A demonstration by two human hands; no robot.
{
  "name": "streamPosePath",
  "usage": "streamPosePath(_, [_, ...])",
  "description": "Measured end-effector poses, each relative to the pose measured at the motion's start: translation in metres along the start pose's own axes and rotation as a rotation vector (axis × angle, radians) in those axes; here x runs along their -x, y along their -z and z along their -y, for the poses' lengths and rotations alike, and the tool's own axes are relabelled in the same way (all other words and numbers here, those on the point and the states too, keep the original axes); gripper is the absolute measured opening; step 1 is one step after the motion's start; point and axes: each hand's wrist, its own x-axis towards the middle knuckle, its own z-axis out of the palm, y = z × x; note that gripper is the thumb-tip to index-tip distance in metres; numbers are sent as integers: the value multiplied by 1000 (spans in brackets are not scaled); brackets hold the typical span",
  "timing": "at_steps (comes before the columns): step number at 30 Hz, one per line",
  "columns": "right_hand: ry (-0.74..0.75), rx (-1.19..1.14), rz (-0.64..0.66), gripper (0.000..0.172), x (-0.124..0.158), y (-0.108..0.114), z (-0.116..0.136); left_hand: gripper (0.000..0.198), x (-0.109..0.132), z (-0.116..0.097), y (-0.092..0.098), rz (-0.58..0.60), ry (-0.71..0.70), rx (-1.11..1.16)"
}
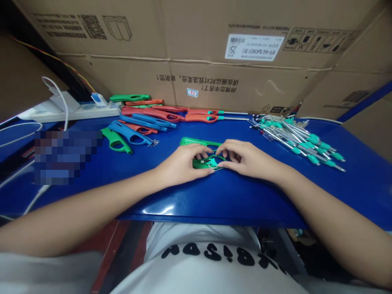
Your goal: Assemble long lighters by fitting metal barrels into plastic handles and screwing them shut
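Note:
My left hand (183, 163) is closed on the left end of a green lighter casing (199, 164), thumb along its near side. A teal plastic part (212, 162) with thin wires sits in the open casing. My right hand (246, 159) pinches at the casing's right side, its thumb by the teal part; the fingers hide part of that end. Just behind my hands lies another green casing half (196, 141), flat on the blue table (190, 200).
Coloured lighter casings (147, 120) lie at the back left, two red ones with metal tubes. Metal lighter rods (294, 134) with teal ends are heaped on the right. A white power strip (101, 110) stands at the far left. A cardboard sheet (122, 69) walls the back.

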Motion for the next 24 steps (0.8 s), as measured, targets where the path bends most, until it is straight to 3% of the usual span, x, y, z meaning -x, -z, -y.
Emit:
streamPosePath(8, [5, 20, 46, 20, 1, 2, 9, 26, -2, 0, -1, 40, 127, 165])
streamPosePath(13, [12, 34, 61, 18, 1, 2, 11, 27, -3, 3, -5, 39, 183, 298])
streamPosePath(20, [-13, 36, 65, 40, 3, 2, 10, 27, -2, 1, -2, 71, 201, 354])
streamPosePath(24, [-1, 45, 60, 41, 3, 2, 7, 25, -2, 1, 3, 105, 173, 353])
